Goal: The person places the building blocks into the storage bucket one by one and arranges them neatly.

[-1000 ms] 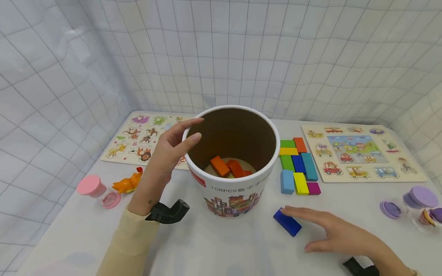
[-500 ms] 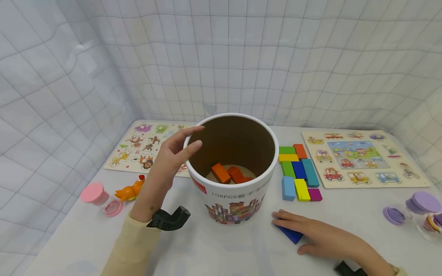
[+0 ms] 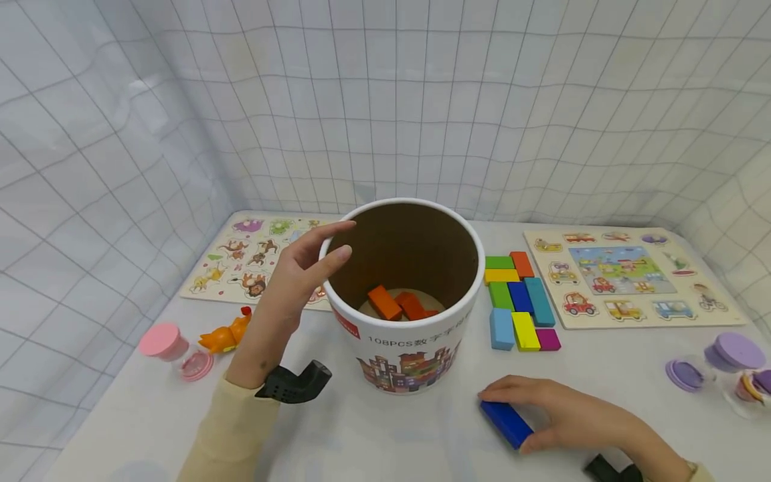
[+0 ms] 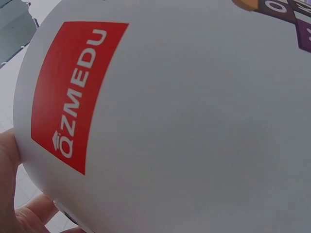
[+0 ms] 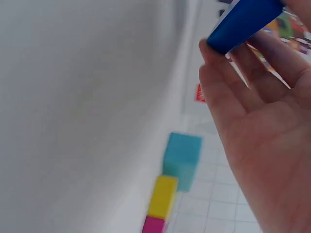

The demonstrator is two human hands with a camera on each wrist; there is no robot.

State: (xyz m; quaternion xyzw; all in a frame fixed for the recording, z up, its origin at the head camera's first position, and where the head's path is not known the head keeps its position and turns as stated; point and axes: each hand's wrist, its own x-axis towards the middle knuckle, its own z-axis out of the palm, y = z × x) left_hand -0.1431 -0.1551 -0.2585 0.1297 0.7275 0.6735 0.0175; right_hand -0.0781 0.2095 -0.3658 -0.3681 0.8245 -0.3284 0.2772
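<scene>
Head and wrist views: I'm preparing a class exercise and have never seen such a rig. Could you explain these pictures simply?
No robot here: a person works with two bare hands. The wide picture comes from a camera on the head, looking forward and down; the two close ones come from cameras on the wrists, one per hand.

The left hand holds the rim of a white bucket with some orange blocks inside. The right hand pinches a blue block between thumb and fingers.

On the white table there are also a group of coloured blocks, an animal board, a vehicle board, an orange toy, a pink-capped item and some purple-lidded items.
</scene>
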